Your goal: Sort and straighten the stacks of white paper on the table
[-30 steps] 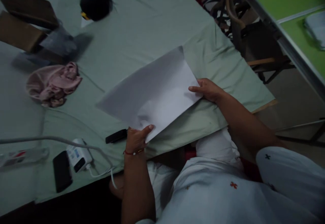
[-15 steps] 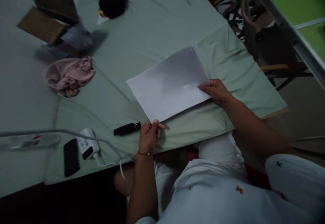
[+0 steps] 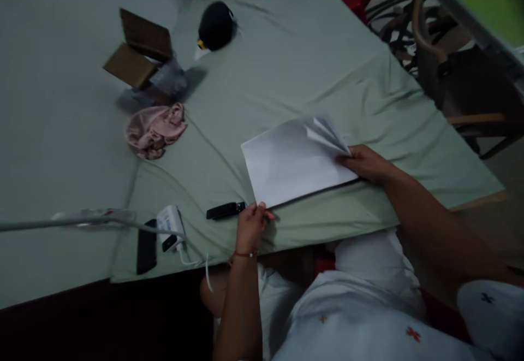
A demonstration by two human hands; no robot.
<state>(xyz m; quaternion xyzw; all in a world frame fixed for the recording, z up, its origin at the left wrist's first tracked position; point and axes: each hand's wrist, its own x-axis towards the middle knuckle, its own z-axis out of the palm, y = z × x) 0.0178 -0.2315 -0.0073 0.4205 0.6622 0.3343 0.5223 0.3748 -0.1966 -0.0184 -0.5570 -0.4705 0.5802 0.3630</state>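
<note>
A thin stack of white paper sheets [image 3: 295,164] is held between my two hands above the green cloth. My left hand [image 3: 251,224] pinches its near left corner between thumb and fingers. At the right end, my right hand [image 3: 364,163] grips the sheets, with the thumb partly hidden. Several sheets are bent and fanned apart at the far right corner, slightly blurred. A black stapler [image 3: 226,210] lies on the cloth just left of my left hand, not touched by it.
The table [image 3: 254,77] has a wrinkled green cloth. On its left are a pink cloth [image 3: 158,130], an open cardboard box [image 3: 131,66], a white power strip [image 3: 170,227] with a cable, and a black phone [image 3: 146,249]. A black cap [image 3: 216,27] lies farther back. Chairs stand at right.
The sheets at the right end have bent and spread apart, where before they lay flat together. Both hands still hold the stack. The whole view has shifted, so things appear farther right.
</note>
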